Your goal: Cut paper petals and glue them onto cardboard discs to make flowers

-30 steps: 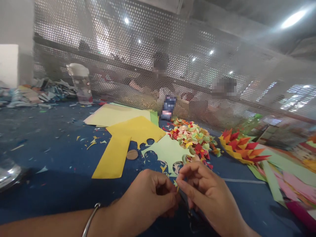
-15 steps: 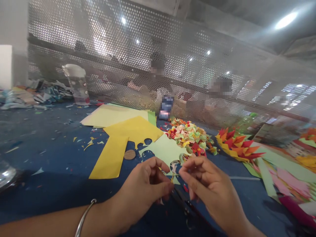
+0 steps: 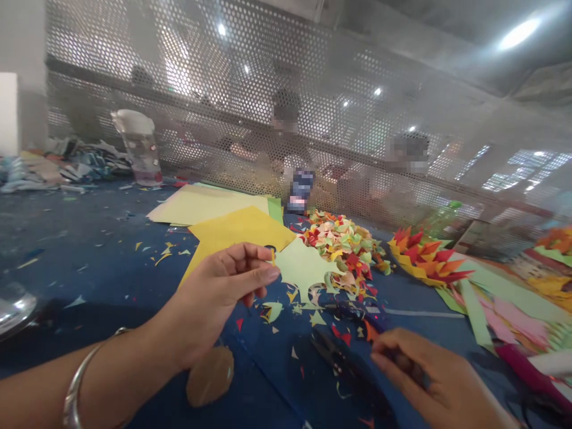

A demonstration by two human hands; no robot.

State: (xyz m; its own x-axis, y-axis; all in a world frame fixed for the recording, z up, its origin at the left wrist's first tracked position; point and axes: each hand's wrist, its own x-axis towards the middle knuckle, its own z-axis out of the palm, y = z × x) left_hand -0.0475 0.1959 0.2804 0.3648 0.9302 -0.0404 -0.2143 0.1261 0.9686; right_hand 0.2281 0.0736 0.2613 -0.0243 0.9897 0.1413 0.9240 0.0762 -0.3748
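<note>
Scrap of yellow paper (image 3: pixel 272 256), a thin sliver, is pinched between the thumb and fingertips of the left hand (image 3: pixel 218 295), raised a little above the blue table (image 3: pixel 89 262) near its middle, just in front of the cut-out pale green sheet (image 3: pixel 304 268). The left fingers are closed on it in a light pinch, and a metal bangle (image 3: pixel 78 381) sits on that wrist. The right hand (image 3: pixel 429 375) lies low near the table's near edge with its fingers curled over a dark handle, most likely the scissors (image 3: pixel 339 363) whose blades lie just beside it; whether it actually grips them I cannot tell. For so small a piece, a fingertip pinch kept gentle seems best, so the sliver neither creases nor slips down among the offcuts.

One head view is all there is. Counted in it: one yellow sheet (image 3: pixel 236 229) with a paler sheet (image 3: pixel 201 205) behind it, one green sheet, one brown card disc (image 3: pixel 210 375) at the near edge below the left wrist, one heap of small folded coloured pieces (image 3: pixel 344 244), one row of red and orange paper points (image 3: pixel 429 259) further right, one lidded plastic cup (image 3: pixel 138 146) toward the far left. Loose scraps are too many to count. Behind the perforated screen (image 3: pixel 313 107), two people sit.
</note>
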